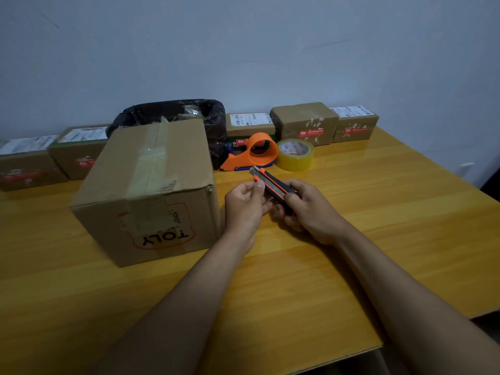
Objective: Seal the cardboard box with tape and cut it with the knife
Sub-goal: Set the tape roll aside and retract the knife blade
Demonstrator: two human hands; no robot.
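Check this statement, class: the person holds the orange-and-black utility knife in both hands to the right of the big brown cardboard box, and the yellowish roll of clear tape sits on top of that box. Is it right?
Not quite. In the head view the yellowish roll of clear tape sits on the wooden table, beside the orange tape dispenser, not on the big brown cardboard box. The rest holds: left hand and right hand hold the orange-and-black utility knife, right of the box.

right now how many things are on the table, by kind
large cardboard box: 1
small parcels along the wall: 5
black bag: 1
orange tape dispenser: 1
tape roll: 1
knife, held in both hands above the table: 1
total: 10
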